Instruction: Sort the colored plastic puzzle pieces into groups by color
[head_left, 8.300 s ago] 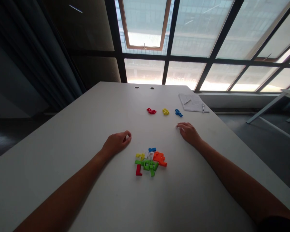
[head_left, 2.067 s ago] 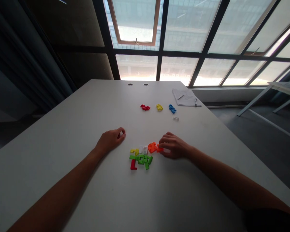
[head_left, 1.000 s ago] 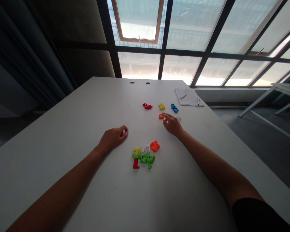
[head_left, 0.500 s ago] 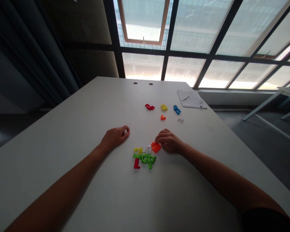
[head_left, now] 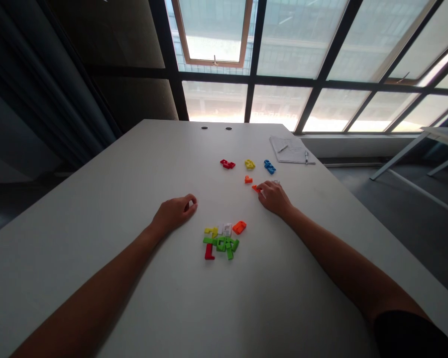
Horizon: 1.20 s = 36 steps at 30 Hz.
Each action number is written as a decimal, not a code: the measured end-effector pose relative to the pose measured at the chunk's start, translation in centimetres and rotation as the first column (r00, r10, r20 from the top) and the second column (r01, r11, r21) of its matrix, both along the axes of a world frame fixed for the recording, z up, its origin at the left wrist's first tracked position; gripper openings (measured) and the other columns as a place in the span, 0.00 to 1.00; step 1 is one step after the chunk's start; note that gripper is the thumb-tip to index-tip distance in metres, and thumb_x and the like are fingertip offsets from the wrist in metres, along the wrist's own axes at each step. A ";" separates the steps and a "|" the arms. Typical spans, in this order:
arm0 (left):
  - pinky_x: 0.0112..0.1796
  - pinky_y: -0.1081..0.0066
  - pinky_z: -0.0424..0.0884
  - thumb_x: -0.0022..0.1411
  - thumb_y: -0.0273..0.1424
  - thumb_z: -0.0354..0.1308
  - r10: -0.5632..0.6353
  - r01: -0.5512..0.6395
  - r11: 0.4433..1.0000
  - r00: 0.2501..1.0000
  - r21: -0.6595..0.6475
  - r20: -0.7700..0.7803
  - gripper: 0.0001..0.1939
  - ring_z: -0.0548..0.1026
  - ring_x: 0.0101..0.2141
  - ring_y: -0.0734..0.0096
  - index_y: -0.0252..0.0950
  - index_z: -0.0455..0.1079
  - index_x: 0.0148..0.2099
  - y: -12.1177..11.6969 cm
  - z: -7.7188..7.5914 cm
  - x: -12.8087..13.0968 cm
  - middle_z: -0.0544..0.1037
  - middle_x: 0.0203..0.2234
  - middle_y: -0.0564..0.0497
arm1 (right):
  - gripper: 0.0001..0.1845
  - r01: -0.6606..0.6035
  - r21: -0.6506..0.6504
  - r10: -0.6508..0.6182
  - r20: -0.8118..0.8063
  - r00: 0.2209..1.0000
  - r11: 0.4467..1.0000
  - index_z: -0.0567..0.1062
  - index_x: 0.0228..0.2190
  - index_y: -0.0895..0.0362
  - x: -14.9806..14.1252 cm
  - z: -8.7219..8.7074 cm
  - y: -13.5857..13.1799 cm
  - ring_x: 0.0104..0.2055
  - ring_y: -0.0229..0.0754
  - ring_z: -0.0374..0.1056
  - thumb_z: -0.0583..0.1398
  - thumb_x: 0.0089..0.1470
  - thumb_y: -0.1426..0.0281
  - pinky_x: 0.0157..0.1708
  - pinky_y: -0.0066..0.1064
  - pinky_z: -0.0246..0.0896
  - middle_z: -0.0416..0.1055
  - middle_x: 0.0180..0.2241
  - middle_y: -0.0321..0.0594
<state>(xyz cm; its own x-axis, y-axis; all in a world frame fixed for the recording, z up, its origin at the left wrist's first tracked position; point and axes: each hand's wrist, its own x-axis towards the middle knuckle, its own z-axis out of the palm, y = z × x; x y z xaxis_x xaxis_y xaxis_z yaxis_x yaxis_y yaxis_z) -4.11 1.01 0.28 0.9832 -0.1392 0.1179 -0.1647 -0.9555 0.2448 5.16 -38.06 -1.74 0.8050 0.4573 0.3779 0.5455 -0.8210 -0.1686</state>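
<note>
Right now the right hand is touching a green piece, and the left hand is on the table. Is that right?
Not quite. In the head view, the right hand is touching an orange piece, not green; the left hand is on the table.

1. The far side is filled by daylit windows (head_left: 291, 40), divided by black bars (head_left: 253, 78).
2. The left is darkened by a blue-grey curtain (head_left: 56, 74).
3. The foreground is occupied by a white table (head_left: 171, 164).
4. At right, grey floor (head_left: 362, 191) is seen beneath another table (head_left: 442, 136).
</note>
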 end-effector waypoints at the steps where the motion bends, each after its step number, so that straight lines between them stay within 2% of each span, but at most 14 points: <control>1: 0.31 0.69 0.62 0.70 0.47 0.49 -0.001 0.001 1.000 1.000 0.001 0.002 0.17 0.77 0.30 0.64 0.45 0.74 0.47 0.0 0.0 0.0 0.81 0.30 0.53 | 0.14 0.049 -0.023 -0.049 -0.002 0.999 0.999 0.81 0.47 0.58 0.1 0.0 0.0 0.48 0.53 0.72 0.58 0.63 0.73 0.53 0.42 0.62 0.80 0.46 0.51; 4: 0.30 0.69 0.62 0.70 0.46 0.49 -0.001 0.001 1.000 1.000 0.008 0.004 0.16 0.77 0.30 0.64 0.44 0.74 0.47 -0.1 0.0 0.0 0.81 0.30 0.53 | 0.14 0.129 -0.083 -0.128 0.008 0.992 0.988 0.81 0.46 0.58 0.1 -0.1 0.2 0.48 0.54 0.72 0.57 0.64 0.73 0.52 0.42 0.62 0.80 0.45 0.52; 7: 0.30 0.69 0.63 0.70 0.46 0.49 0.006 -0.006 1.000 1.000 0.023 0.009 0.17 0.78 0.30 0.64 0.45 0.74 0.48 -0.2 0.0 0.0 0.82 0.30 0.52 | 0.15 0.147 -0.116 -0.145 0.021 0.989 0.982 0.81 0.48 0.58 0.4 -0.1 0.6 0.49 0.54 0.71 0.57 0.65 0.73 0.52 0.42 0.61 0.80 0.46 0.53; 15: 0.30 0.69 0.62 0.71 0.45 0.49 0.018 -0.018 0.998 1.000 0.055 0.012 0.15 0.79 0.31 0.63 0.45 0.73 0.47 -0.6 0.3 0.1 0.82 0.30 0.52 | 0.20 0.210 -0.134 -0.217 -0.043 0.975 0.968 0.79 0.56 0.59 4.9 0.2 2.0 0.54 0.56 0.71 0.56 0.66 0.73 0.53 0.41 0.62 0.78 0.53 0.55; 20: 0.30 0.69 0.62 0.71 0.45 0.49 0.013 -0.013 0.999 1.000 0.046 0.004 0.15 0.79 0.31 0.63 0.45 0.73 0.46 -0.6 0.3 0.0 0.83 0.31 0.53 | 0.25 0.172 -0.124 -0.178 -0.035 0.983 0.977 0.77 0.60 0.58 5.5 -0.1 3.0 0.55 0.56 0.70 0.56 0.65 0.75 0.56 0.41 0.61 0.78 0.55 0.52; 25: 0.31 0.69 0.64 0.70 0.45 0.50 0.011 -0.011 0.999 1.000 0.042 0.004 0.15 0.79 0.30 0.63 0.45 0.74 0.47 -0.5 0.2 0.1 0.83 0.30 0.53 | 0.25 0.101 -0.110 -0.106 -0.039 0.994 0.989 0.77 0.60 0.57 5.0 -0.3 3.0 0.56 0.55 0.69 0.56 0.64 0.74 0.59 0.42 0.58 0.78 0.56 0.50; 30: 0.31 0.69 0.63 0.70 0.45 0.50 0.012 -0.012 0.999 1.000 0.036 0.002 0.16 0.78 0.30 0.62 0.45 0.75 0.47 -0.5 0.2 0.1 0.82 0.30 0.53 | 0.22 0.068 -0.081 -0.070 -0.028 0.997 0.994 0.78 0.59 0.57 4.8 -0.4 2.9 0.56 0.56 0.69 0.58 0.67 0.67 0.60 0.44 0.57 0.78 0.55 0.51; 33: 0.30 0.68 0.61 0.70 0.45 0.50 0.015 -0.015 0.999 1.000 0.038 -0.001 0.15 0.78 0.30 0.63 0.45 0.74 0.46 -0.5 0.3 0.1 0.82 0.30 0.53 | 0.19 0.086 -0.048 -0.087 -0.018 0.996 0.995 0.79 0.56 0.56 4.9 -0.4 2.8 0.54 0.55 0.70 0.58 0.70 0.63 0.59 0.43 0.59 0.79 0.53 0.50; 36: 0.30 0.68 0.60 0.70 0.45 0.50 0.015 -0.015 0.999 1.000 0.029 -0.003 0.15 0.77 0.30 0.63 0.45 0.73 0.46 -0.6 0.4 0.0 0.81 0.30 0.53 | 0.19 0.117 -0.021 -0.117 -0.015 0.993 0.993 0.80 0.54 0.56 5.2 -0.5 2.7 0.52 0.53 0.71 0.57 0.71 0.62 0.57 0.41 0.61 0.79 0.51 0.49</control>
